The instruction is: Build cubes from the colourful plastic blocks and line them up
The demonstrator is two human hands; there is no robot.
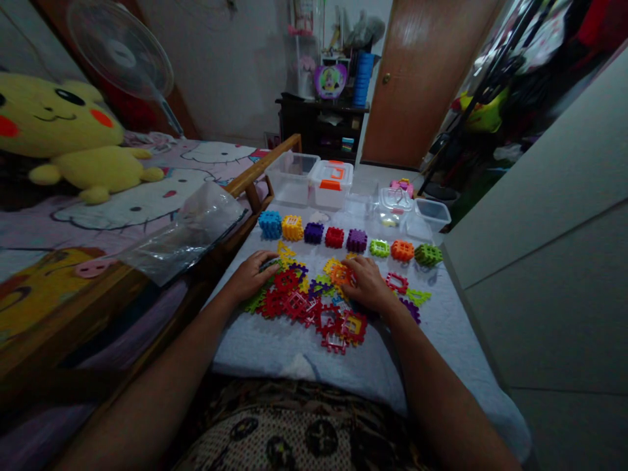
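A loose pile of plastic interlocking building pieces (296,304), mostly red with some green, yellow, purple and orange, lies on the cloth-covered table before me. At the pile's left edge rests my left hand (256,276), its fingers stretched over green pieces. My right hand (367,282) lies at the right side of the pile, thumb and fingers apart beside an orange square piece (339,273). Parts of the pieces beneath both hands are hidden. Right of that hand lie a pink-red square piece (397,282), a green triangular piece (418,297) and a purple piece (411,310).
Behind the pile runs a row of colour-sorted stacks, from blue (269,224) to dark green (428,254). Clear plastic boxes, one with an orange-latched lid (331,183), stand farther back. A wooden bed rail (262,165) borders the left; a pale cabinet (549,229) borders the right.
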